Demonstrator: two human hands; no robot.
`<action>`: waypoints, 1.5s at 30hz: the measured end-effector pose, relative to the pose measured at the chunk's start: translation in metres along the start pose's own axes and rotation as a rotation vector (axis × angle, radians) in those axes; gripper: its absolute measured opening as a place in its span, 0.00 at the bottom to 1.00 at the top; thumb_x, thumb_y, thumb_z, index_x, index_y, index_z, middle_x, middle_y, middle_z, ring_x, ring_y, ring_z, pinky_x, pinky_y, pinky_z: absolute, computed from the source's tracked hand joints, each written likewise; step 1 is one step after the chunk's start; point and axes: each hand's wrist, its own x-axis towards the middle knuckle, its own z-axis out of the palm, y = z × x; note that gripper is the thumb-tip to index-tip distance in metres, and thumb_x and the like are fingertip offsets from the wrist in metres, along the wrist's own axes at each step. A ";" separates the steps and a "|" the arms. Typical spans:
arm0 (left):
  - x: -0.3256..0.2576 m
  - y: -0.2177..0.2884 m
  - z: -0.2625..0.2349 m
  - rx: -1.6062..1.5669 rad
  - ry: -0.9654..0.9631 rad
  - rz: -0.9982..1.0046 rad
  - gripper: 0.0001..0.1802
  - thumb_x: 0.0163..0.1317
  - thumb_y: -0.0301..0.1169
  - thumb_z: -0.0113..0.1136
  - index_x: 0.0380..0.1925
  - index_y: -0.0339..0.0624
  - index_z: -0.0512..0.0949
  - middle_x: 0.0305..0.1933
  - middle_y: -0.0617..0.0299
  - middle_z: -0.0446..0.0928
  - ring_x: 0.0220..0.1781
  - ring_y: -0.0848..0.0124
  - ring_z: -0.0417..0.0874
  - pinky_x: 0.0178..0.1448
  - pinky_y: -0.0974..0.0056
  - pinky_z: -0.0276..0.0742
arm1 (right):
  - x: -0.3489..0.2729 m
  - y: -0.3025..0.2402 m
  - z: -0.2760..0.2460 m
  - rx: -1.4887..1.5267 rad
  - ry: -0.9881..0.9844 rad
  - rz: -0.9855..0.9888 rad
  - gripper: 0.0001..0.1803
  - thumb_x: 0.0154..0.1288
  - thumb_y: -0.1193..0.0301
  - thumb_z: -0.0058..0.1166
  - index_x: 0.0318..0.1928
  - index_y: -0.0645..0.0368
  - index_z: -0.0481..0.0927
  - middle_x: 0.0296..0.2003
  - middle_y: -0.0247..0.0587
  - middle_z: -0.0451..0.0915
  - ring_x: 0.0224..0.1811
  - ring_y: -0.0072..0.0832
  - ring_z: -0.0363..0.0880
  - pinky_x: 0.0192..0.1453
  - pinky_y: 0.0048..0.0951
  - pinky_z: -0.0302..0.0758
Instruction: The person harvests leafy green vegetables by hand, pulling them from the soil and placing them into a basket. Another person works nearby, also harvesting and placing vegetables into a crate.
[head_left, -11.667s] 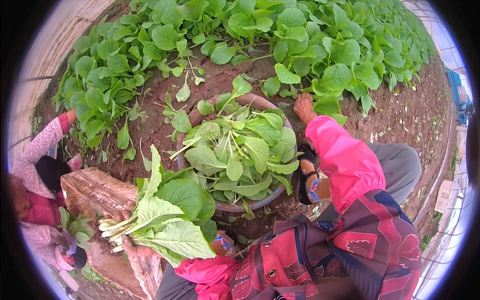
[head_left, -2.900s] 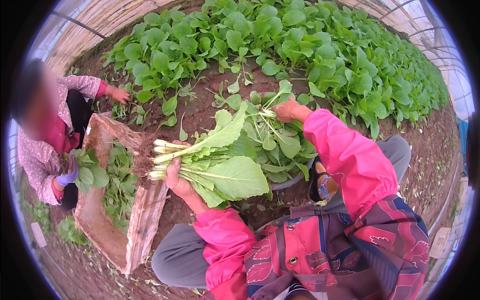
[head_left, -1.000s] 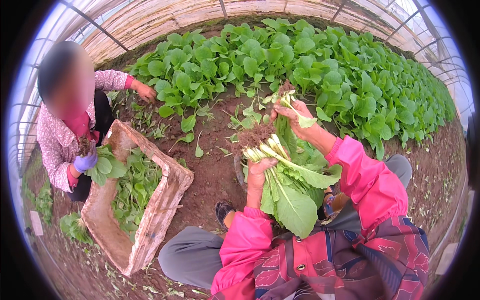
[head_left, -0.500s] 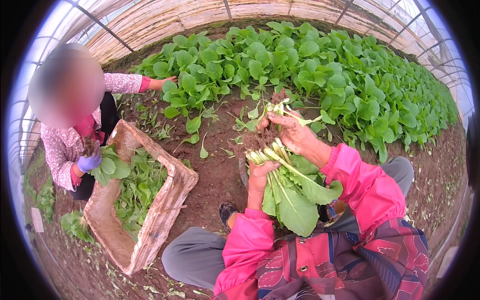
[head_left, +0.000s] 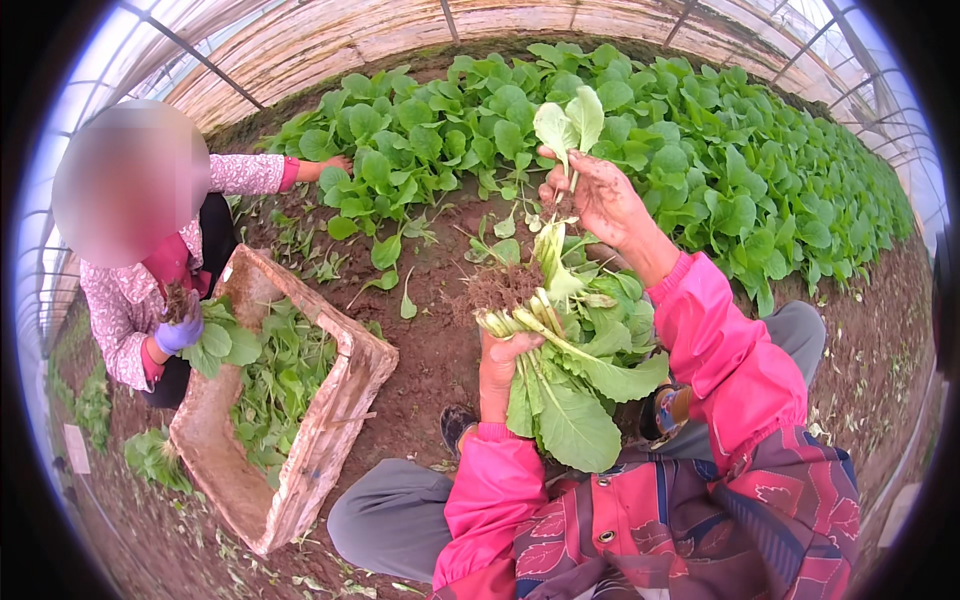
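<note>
My left hand (head_left: 497, 365) is closed round the stems of a bunch of leafy greens (head_left: 580, 415). The bunch's soil-caked roots (head_left: 500, 287) point away from me, while its broad leaves hang toward my lap. Farther off and to the right, my right hand (head_left: 605, 205) pinches a small leafy green plant (head_left: 568, 130) by its stem. Two pale leaves of it stand up above my fingers. Just below that hand, a pale wilted leaf (head_left: 552, 262) shows beside the bunch's roots.
To the left stands a worn, pale crate (head_left: 345, 390) part filled with greens. Beyond it a crouching person (head_left: 125, 310) in a purple glove holds greens and reaches into the growing bed (head_left: 620, 130). Loose leaves (head_left: 408, 303) lie on the soil.
My right hand has moved up and away from the bunch, and the small plant's leaves now point upward from it. My left hand has lowered slightly to the left with the bunch.
</note>
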 end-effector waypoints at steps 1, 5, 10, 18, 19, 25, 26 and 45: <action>0.002 -0.001 0.000 0.025 -0.002 -0.015 0.25 0.37 0.24 0.50 0.42 0.27 0.70 0.34 0.47 0.76 0.34 0.59 0.79 0.41 0.60 0.77 | 0.007 -0.005 -0.010 -0.029 -0.019 0.013 0.17 0.64 0.68 0.45 0.48 0.67 0.68 0.23 0.33 0.70 0.30 0.30 0.73 0.40 0.31 0.71; 0.003 0.000 0.003 0.014 0.004 -0.037 0.22 0.38 0.21 0.53 0.40 0.32 0.72 0.35 0.56 0.77 0.34 0.67 0.78 0.40 0.66 0.75 | 0.010 -0.011 -0.003 -0.136 0.052 0.045 0.13 0.64 0.69 0.45 0.43 0.69 0.69 0.17 0.26 0.56 0.20 0.21 0.60 0.32 0.25 0.64; 0.005 0.002 0.004 0.059 -0.006 -0.037 0.20 0.39 0.20 0.55 0.39 0.34 0.74 0.33 0.61 0.77 0.33 0.71 0.78 0.39 0.69 0.73 | 0.012 -0.011 0.002 -0.144 0.090 0.036 0.12 0.64 0.69 0.45 0.41 0.67 0.69 0.16 0.24 0.54 0.17 0.17 0.55 0.30 0.25 0.63; 0.001 0.002 -0.011 -0.021 0.093 0.062 0.20 0.41 0.23 0.55 0.40 0.34 0.74 0.34 0.60 0.77 0.33 0.72 0.78 0.39 0.69 0.74 | 0.009 -0.051 -0.014 -0.542 0.091 -0.026 0.15 0.63 0.65 0.46 0.42 0.67 0.71 0.18 0.26 0.63 0.20 0.18 0.64 0.29 0.23 0.63; 0.002 0.002 -0.014 -0.003 0.095 0.081 0.21 0.41 0.24 0.54 0.41 0.34 0.74 0.35 0.60 0.77 0.33 0.72 0.78 0.39 0.69 0.74 | 0.003 -0.043 -0.019 -0.784 0.125 0.087 0.17 0.62 0.64 0.47 0.43 0.68 0.71 0.20 0.29 0.68 0.23 0.20 0.68 0.30 0.24 0.66; 0.009 0.002 -0.012 0.124 0.156 0.035 0.21 0.40 0.22 0.55 0.40 0.34 0.74 0.35 0.61 0.77 0.34 0.72 0.78 0.42 0.69 0.73 | -0.034 -0.005 -0.032 -1.609 0.014 0.035 0.29 0.55 0.56 0.54 0.51 0.63 0.71 0.40 0.49 0.76 0.40 0.35 0.76 0.48 0.31 0.71; 0.007 0.000 -0.013 0.169 0.179 0.032 0.21 0.40 0.21 0.55 0.40 0.34 0.75 0.35 0.62 0.77 0.34 0.72 0.78 0.42 0.69 0.73 | -0.034 -0.002 -0.015 -1.493 0.049 0.035 0.28 0.55 0.55 0.55 0.51 0.63 0.72 0.39 0.49 0.76 0.40 0.35 0.76 0.47 0.32 0.71; 0.007 0.003 -0.005 0.217 0.096 0.041 0.23 0.40 0.21 0.52 0.42 0.34 0.71 0.34 0.59 0.76 0.32 0.70 0.77 0.39 0.69 0.74 | 0.001 -0.016 -0.019 -2.253 -0.139 -0.313 0.11 0.58 0.64 0.45 0.33 0.56 0.77 0.28 0.40 0.75 0.32 0.34 0.75 0.41 0.37 0.64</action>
